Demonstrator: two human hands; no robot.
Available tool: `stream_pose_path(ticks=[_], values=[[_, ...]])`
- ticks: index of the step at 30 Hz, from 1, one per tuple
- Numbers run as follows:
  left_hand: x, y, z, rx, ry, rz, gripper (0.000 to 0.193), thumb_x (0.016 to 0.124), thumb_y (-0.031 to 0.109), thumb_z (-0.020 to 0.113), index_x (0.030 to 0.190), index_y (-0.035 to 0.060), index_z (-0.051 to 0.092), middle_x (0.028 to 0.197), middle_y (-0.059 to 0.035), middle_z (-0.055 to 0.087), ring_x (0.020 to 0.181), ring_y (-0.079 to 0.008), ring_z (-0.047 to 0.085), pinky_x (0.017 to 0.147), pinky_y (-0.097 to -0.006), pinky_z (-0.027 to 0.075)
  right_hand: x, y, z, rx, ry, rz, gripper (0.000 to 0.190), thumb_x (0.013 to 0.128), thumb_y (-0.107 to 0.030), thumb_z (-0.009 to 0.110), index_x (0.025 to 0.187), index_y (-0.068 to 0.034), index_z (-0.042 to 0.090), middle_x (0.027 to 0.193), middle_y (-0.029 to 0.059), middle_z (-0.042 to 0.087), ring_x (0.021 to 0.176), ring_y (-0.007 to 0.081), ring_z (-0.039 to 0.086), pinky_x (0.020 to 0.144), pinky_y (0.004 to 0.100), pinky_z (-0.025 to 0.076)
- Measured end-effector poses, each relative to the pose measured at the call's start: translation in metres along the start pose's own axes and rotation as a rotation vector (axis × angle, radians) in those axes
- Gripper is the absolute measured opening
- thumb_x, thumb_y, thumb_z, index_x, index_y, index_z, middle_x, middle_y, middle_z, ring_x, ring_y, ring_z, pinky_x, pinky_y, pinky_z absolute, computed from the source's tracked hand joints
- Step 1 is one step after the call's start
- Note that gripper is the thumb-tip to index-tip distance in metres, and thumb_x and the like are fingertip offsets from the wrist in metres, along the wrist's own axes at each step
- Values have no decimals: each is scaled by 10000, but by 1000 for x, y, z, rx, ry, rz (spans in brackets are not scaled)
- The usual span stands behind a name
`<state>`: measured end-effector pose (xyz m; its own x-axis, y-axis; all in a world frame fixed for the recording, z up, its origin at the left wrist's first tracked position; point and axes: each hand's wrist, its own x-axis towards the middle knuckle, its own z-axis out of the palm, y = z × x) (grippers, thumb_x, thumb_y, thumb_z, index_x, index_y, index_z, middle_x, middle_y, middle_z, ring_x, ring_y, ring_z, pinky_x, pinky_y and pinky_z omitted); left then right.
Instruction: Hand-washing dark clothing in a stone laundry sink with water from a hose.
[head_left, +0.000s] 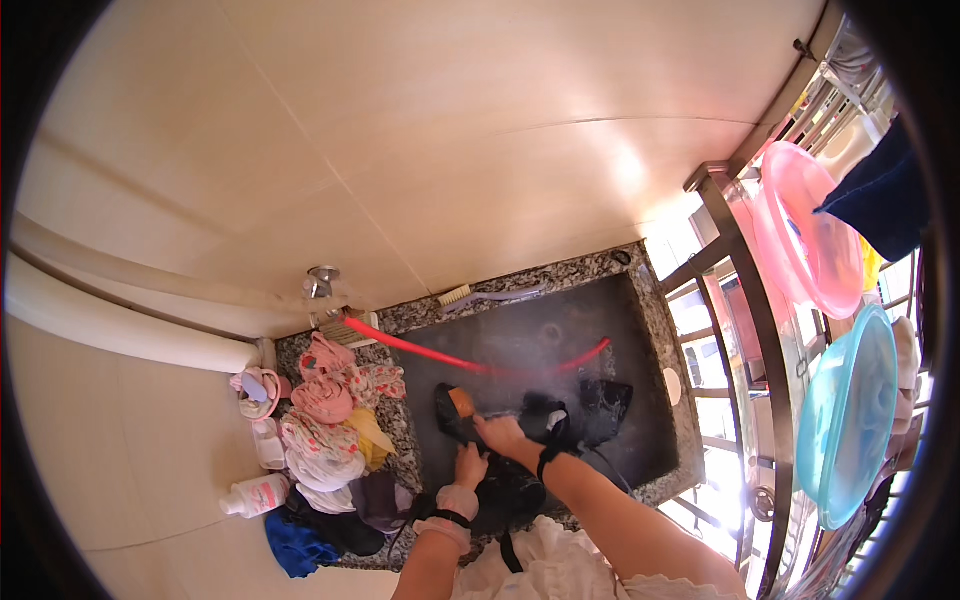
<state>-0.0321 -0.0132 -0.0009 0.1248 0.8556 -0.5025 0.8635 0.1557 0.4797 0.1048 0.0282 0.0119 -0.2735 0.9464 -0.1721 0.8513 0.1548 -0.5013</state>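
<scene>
In the dark sink basin, both my hands are on a black item with an orange patch (460, 402), which looks like wet cloth or a shoe; which it is I cannot tell. My left hand (470, 463) grips its lower edge. Close above and to the right, my right hand (501, 435) touches it near the orange part, its fingertips partly hidden. More black wet items (606, 409) lie to the right in the basin, one with a strap and a white spot. A red hose (420, 349) runs from the metal tap (322, 283) over the basin.
Crumpled clothes (322, 442) are heaped on the granite counter (409, 448) at left, beside a white bottle (255, 496). A scrubbing brush (491, 295) rests on the back rim (577, 277). Pink (802, 232) and turquoise (847, 427) plastic basins stand at right by the metal grille (757, 330).
</scene>
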Motion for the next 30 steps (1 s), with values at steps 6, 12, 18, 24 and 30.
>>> stream_pose_path(ticks=[6,12,18,24,30], values=[[-42,55,-82,95,28,91,429,886,166,601,1309,133,535,1044,-226,536,915,-412,599,770,-462,505,61,65,-40,25,202,150,273,878,-309,586,998,-63,578,912,189,653,879,350,641,714,483,509],[-73,68,-89,403,442,164,457,826,158,665,1261,85,543,1075,-133,512,1011,-366,527,813,-472,460,31,141,-93,-50,531,601,360,886,-358,578,1086,-61,546,1054,203,590,989,398,570,832,503,445],[-20,71,22,-108,29,336,776,728,267,757,1378,102,368,1191,-220,403,1060,-410,448,941,-510,386,-34,85,-55,-1,465,747,192,851,-281,619,956,-122,591,971,134,582,945,335,568,818,505,387],[-2,47,21,-48,39,346,752,662,64,753,1321,99,392,1178,-226,440,1096,-451,482,909,-482,438,-83,-7,-32,168,370,196,68,848,-170,608,884,-121,577,858,87,538,883,275,539,814,431,350],[-4,47,-18,28,-123,216,472,708,24,685,1117,93,460,1094,-232,552,1000,-459,565,834,-512,476,-85,89,-54,23,-273,-92,248,905,-245,521,1132,-146,538,1069,109,572,1062,296,550,920,464,373]])
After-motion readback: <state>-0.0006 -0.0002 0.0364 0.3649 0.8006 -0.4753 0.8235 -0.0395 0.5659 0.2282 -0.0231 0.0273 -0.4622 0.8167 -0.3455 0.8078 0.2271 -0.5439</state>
